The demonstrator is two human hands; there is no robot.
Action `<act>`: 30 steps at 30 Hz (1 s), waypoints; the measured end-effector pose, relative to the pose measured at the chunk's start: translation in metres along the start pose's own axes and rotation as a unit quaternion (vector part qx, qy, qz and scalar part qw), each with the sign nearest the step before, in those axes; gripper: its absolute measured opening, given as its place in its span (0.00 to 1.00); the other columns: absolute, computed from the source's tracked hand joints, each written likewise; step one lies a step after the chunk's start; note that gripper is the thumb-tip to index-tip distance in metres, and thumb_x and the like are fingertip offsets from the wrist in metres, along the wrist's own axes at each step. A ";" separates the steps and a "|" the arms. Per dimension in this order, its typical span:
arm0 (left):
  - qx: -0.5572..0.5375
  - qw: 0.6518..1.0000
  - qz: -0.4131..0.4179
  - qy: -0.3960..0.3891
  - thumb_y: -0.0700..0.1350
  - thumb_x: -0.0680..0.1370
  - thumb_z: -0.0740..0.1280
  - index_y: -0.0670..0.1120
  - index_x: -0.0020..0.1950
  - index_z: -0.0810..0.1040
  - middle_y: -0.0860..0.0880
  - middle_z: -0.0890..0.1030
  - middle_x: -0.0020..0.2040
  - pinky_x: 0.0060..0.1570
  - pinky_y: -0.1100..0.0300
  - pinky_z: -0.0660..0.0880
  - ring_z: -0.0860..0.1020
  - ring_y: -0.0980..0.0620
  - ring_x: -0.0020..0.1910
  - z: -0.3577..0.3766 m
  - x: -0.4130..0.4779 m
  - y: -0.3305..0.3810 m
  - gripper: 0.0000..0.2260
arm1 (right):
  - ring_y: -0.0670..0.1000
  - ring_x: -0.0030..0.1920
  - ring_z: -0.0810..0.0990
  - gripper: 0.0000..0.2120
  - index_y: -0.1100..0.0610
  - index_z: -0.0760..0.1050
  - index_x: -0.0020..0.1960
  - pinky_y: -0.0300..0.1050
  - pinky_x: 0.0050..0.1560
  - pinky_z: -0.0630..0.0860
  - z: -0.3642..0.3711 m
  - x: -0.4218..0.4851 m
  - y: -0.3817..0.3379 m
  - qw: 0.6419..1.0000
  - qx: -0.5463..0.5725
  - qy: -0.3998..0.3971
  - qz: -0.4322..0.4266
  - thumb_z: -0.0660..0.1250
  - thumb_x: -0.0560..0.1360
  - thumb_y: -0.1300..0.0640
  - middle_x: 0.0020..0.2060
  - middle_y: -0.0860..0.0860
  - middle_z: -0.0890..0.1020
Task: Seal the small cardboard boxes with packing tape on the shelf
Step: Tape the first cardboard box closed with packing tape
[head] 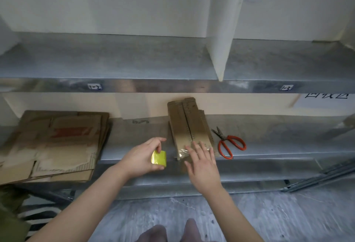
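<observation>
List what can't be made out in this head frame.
Head view only:
- yellow roll of packing tape: partly covered by the left hand.
- clear tape strip on the small brown cardboard box: its near end is under the right hand.
- white paper sign: text cut by the upper metal shelf edge.
- small shelf label: too blurred to read.
- stack of flattened brown cardboard: cut off by the left edge.

The left hand (141, 160) holds a yellow roll of tape (159, 157) near the front edge of the shelf (134, 138). The right hand (203, 166) lies flat, fingers straight, on the near end of a small cardboard box (189, 126), over shiny clear tape (182, 152). Red scissors (229, 144) lie just right of the box. A pile of flat cardboard (57, 145) sits at the left.
</observation>
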State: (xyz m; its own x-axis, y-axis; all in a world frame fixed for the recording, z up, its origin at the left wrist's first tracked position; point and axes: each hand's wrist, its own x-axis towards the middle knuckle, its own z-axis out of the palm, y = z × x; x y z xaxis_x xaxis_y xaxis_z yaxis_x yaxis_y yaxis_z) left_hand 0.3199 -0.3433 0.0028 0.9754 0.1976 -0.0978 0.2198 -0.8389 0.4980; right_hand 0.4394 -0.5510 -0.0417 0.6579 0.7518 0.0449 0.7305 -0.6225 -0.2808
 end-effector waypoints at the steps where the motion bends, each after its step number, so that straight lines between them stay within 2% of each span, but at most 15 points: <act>1: -0.003 1.000 -0.002 0.002 0.57 0.66 0.76 0.56 0.45 0.61 0.62 0.66 0.71 0.55 0.56 0.72 0.71 0.57 0.64 -0.003 -0.006 -0.006 0.23 | 0.51 0.79 0.46 0.24 0.47 0.59 0.77 0.51 0.76 0.34 -0.001 0.001 -0.004 1.000 0.007 0.010 0.000 0.53 0.82 0.45 0.78 0.48 0.58; 4: -0.009 1.000 -0.008 0.008 0.58 0.66 0.75 0.57 0.45 0.61 0.63 0.68 0.67 0.53 0.55 0.72 0.73 0.57 0.61 -0.014 -0.023 -0.022 0.23 | 0.52 0.79 0.51 0.23 0.50 0.66 0.74 0.50 0.78 0.39 -0.004 0.001 -0.031 0.997 0.038 0.054 -0.030 0.57 0.81 0.46 0.75 0.50 0.65; 7: -0.011 1.000 -0.004 0.019 0.57 0.67 0.75 0.56 0.46 0.62 0.62 0.70 0.64 0.53 0.55 0.72 0.73 0.58 0.59 -0.023 -0.038 -0.033 0.22 | 0.50 0.78 0.54 0.21 0.50 0.70 0.71 0.49 0.78 0.51 -0.004 0.000 -0.072 0.992 0.090 0.056 -0.066 0.58 0.80 0.45 0.73 0.49 0.69; 10: -0.016 0.999 0.007 0.033 0.56 0.68 0.74 0.54 0.46 0.64 0.59 0.73 0.61 0.52 0.57 0.71 0.73 0.58 0.57 -0.031 -0.051 -0.041 0.20 | 0.47 0.76 0.59 0.19 0.50 0.74 0.67 0.40 0.73 0.58 0.000 0.000 -0.113 0.984 0.155 0.048 -0.079 0.60 0.80 0.44 0.68 0.46 0.74; 13: -0.001 0.999 0.016 0.040 0.52 0.69 0.71 0.53 0.47 0.64 0.56 0.74 0.59 0.50 0.54 0.72 0.76 0.54 0.54 -0.038 -0.063 -0.047 0.16 | 0.45 0.66 0.71 0.14 0.49 0.76 0.61 0.38 0.64 0.68 0.009 0.001 -0.146 0.972 0.227 0.039 -0.057 0.64 0.78 0.46 0.59 0.44 0.79; 16: 0.029 0.998 0.028 0.053 0.50 0.70 0.69 0.53 0.48 0.65 0.54 0.74 0.56 0.47 0.55 0.72 0.77 0.51 0.50 -0.042 -0.072 -0.054 0.14 | 0.42 0.53 0.77 0.09 0.50 0.77 0.52 0.42 0.51 0.78 0.013 0.005 -0.170 0.942 0.333 0.050 0.001 0.71 0.73 0.51 0.49 0.44 0.79; 19: 0.060 0.995 0.038 0.064 0.52 0.70 0.69 0.52 0.49 0.66 0.55 0.73 0.52 0.45 0.58 0.66 0.75 0.51 0.48 -0.044 -0.077 -0.064 0.15 | 0.41 0.48 0.78 0.06 0.51 0.79 0.44 0.38 0.51 0.76 0.020 0.010 -0.186 0.928 0.363 0.082 0.024 0.75 0.70 0.55 0.44 0.44 0.79; 21: 0.072 0.995 0.032 0.060 0.56 0.69 0.71 0.52 0.50 0.66 0.56 0.72 0.51 0.46 0.59 0.65 0.74 0.53 0.47 -0.046 -0.079 -0.070 0.18 | 0.41 0.47 0.78 0.06 0.48 0.79 0.40 0.36 0.52 0.75 0.024 0.013 -0.193 0.916 0.392 0.074 0.045 0.76 0.69 0.55 0.43 0.45 0.80; 24: 0.056 0.997 0.026 0.039 0.59 0.67 0.74 0.52 0.52 0.67 0.56 0.71 0.54 0.50 0.57 0.67 0.73 0.55 0.49 -0.051 -0.082 -0.080 0.22 | 0.41 0.46 0.79 0.11 0.44 0.77 0.37 0.34 0.50 0.74 0.028 0.019 -0.201 0.902 0.423 0.054 0.074 0.76 0.69 0.57 0.41 0.45 0.80; 26: -0.003 0.999 0.039 0.019 0.54 0.69 0.74 0.50 0.56 0.67 0.54 0.69 0.58 0.56 0.59 0.68 0.72 0.55 0.54 -0.054 -0.084 -0.088 0.23 | 0.41 0.45 0.79 0.10 0.46 0.78 0.37 0.33 0.49 0.73 0.032 0.023 -0.202 0.891 0.442 0.059 0.087 0.76 0.70 0.58 0.40 0.45 0.81; 28: -0.061 0.997 0.043 -0.004 0.48 0.71 0.73 0.48 0.63 0.67 0.53 0.66 0.62 0.63 0.66 0.64 0.69 0.57 0.61 -0.057 -0.087 -0.098 0.25 | 0.42 0.45 0.80 0.09 0.50 0.78 0.37 0.33 0.48 0.72 0.035 0.029 -0.201 0.881 0.460 0.064 0.091 0.75 0.71 0.60 0.38 0.45 0.82; 30: -0.083 0.996 0.021 -0.011 0.47 0.72 0.73 0.49 0.68 0.65 0.56 0.66 0.64 0.60 0.77 0.59 0.66 0.62 0.62 -0.061 -0.088 -0.108 0.28 | 0.42 0.43 0.80 0.08 0.53 0.77 0.37 0.33 0.47 0.72 0.039 0.034 -0.199 0.875 0.472 0.059 0.094 0.74 0.72 0.60 0.37 0.45 0.82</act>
State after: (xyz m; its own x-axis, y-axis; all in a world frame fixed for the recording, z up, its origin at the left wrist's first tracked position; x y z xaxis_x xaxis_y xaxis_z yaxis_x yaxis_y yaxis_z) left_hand 0.2094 -0.2390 0.0101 0.9843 0.1513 -0.0908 0.1741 -0.7500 0.6381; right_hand 0.3091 -0.3929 -0.0219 0.8053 0.5929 -0.0036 0.1681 -0.2342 -0.9575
